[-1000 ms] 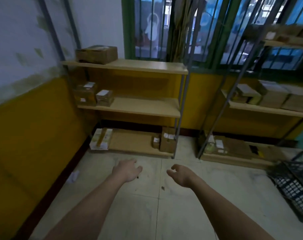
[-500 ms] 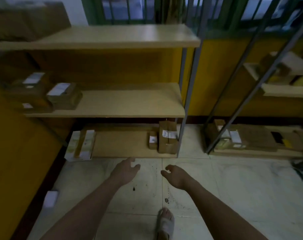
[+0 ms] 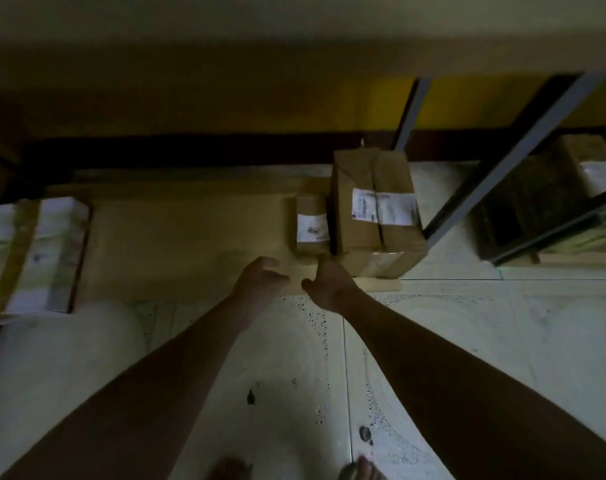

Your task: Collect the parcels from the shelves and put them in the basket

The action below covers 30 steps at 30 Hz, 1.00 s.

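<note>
While both hands reach over the front edge of the bottom shelf (image 3: 176, 251), neither holds anything: the left hand (image 3: 260, 282) and the right hand (image 3: 329, 285) have loosely curled, relaxed fingers. Just beyond the right hand stands a small labelled parcel (image 3: 312, 225), touching a larger brown parcel (image 3: 374, 209) at the shelf's right end. A white-and-green parcel (image 3: 31, 254) lies at the left end. Tiled floor (image 3: 467, 341) is below.

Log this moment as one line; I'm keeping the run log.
phase: reaching to bottom shelf | left hand: open, empty | right hand: open, empty, near small brown parcel | parcels held: none
</note>
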Motion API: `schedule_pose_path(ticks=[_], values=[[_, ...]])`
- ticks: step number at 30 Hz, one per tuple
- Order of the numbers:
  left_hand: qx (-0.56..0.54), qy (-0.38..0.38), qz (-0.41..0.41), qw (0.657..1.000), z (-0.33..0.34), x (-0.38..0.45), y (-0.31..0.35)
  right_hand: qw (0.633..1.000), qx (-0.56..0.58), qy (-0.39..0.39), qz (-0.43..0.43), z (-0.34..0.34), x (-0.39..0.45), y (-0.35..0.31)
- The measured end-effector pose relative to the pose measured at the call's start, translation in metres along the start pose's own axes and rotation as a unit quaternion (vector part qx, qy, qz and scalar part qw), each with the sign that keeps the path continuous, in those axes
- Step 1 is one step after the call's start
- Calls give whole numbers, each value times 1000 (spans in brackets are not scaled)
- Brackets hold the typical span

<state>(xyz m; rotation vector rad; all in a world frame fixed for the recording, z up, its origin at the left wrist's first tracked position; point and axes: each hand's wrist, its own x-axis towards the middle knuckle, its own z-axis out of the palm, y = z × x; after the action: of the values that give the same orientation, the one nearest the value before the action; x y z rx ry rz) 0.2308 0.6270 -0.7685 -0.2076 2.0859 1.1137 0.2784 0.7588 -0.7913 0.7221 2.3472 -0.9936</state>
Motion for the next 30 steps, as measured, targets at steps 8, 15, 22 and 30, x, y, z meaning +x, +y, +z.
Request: schedule_pose_path(ticks=[8,15,22,30], values=[[-105,-34,-1,994,52,134,-9,986,85,131,54,29,123,0],[-157,-26,-30,987,15,100,-54,981,176,76,37,61,88,-10],[-251,62,32,965,-110,-135,-1,905,418,-84,2,-10,-155,-109],[-298,93,-75,947,-212,-486,5,922,209,-292,-144,-70,-428,-208]])
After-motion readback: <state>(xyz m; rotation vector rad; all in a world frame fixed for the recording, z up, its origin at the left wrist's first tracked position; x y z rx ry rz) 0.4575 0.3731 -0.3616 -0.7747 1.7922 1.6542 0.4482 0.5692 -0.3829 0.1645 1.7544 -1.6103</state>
